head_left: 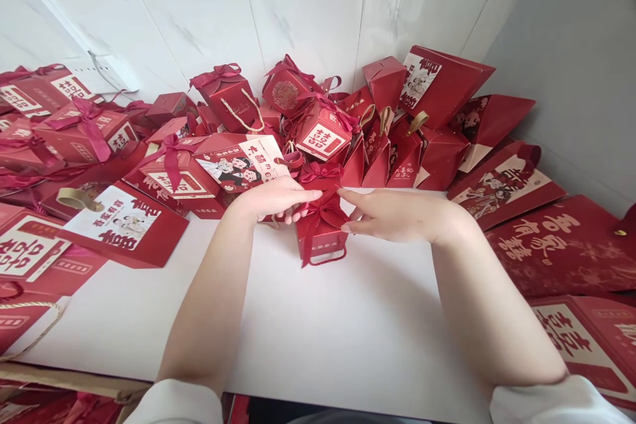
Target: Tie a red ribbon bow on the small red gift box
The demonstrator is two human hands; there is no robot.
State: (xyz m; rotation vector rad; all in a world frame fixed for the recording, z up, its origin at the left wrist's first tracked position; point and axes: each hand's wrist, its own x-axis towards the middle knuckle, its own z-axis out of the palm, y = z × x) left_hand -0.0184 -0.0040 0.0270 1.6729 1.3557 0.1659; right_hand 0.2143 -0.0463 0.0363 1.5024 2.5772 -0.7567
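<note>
A small red gift box (322, 246) stands on the white table in front of me, with a dark red ribbon bow (325, 212) tied on top and a thin red cord handle at its front. My left hand (278, 201) is at the bow's left side, thumb stretched over it and the other fingers curled beneath. From the right, my right hand (392, 215) has its thumb and forefinger around the bow's right loop. Both hands appear closed lightly on the ribbon; the exact fingertip contact is partly hidden.
Red gift boxes crowd the back, including one with a rope handle (226, 99). A box with a white label (126, 225) lies at left; a flat red box (561, 245) is at right. The white table (318, 331) meets a tiled wall (308, 6). A carton edge (74, 379) shows at lower left.
</note>
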